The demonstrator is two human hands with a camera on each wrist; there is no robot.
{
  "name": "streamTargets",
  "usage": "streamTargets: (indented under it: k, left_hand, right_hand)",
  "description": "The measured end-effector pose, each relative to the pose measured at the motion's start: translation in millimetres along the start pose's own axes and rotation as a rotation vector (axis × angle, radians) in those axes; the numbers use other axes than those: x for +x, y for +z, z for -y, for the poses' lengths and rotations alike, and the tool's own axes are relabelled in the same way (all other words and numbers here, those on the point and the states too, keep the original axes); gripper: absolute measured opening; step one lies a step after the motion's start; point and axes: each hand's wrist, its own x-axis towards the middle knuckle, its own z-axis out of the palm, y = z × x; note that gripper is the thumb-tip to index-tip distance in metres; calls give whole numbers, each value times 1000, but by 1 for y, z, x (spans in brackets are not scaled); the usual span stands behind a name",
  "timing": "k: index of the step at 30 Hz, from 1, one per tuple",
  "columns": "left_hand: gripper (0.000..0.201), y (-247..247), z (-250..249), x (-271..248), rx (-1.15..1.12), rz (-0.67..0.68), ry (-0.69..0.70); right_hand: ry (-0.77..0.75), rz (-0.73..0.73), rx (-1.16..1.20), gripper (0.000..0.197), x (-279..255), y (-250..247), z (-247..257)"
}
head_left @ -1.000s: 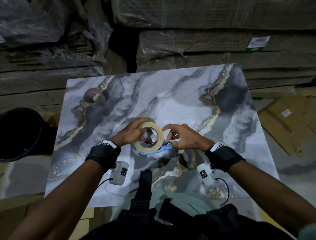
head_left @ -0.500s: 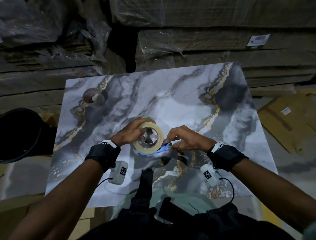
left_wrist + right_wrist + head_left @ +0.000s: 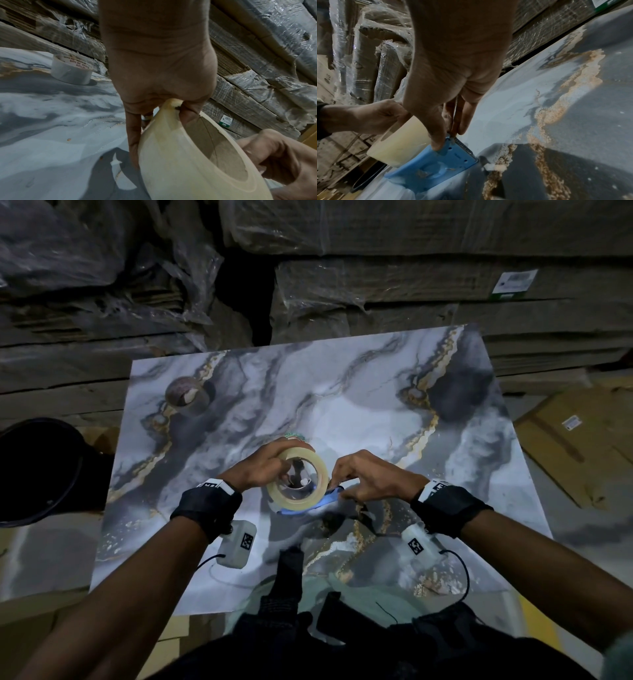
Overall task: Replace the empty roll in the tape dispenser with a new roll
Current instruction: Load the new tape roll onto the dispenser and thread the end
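The left hand [image 3: 263, 467] pinches the rim of the light, stiff new roll [image 3: 297, 478] over the table [image 3: 376, 412], while the right hand [image 3: 370, 477] grips the blue dispenser [image 3: 436, 162] behind its sharp teeth, best avoided.

Dim storeroom with a marbled worktop set against wrapped cardboard stacks

A marble-patterned board [image 3: 359, 412], white and grey with gold veins, serves as the work surface and catches a cool, bluish light, while everything around it lies in shadow. Behind it rise stacks of flattened cardboard [image 3: 445, 302] bound in clear plastic wrap [image 3: 154, 278], crumpled and torn in places; one stack bears a white and green label [image 3: 513, 284]. To the right, a flat brown cardboard box [image 3: 579, 446] with a small sticker lies on the grey floor [image 3: 582, 525]. At the left edge stands a round black bin [image 3: 41, 470], close beside the board.
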Motion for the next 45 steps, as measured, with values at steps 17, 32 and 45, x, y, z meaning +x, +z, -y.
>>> streamTargets:
  k: [17,32,45]
  left_hand:
    - [63,5,14,-2,80,-70,133]
    - [61,9,16,-9,-23,-54,-14]
    - [51,13,5,-9,-109,-23,-59]
  right_hand:
    - [36,-99,55,29,0,3,-5]
    - [-25,-162,136,19,-4,12,-13]
    - [-216,-65,48,18,-9,21,-22]
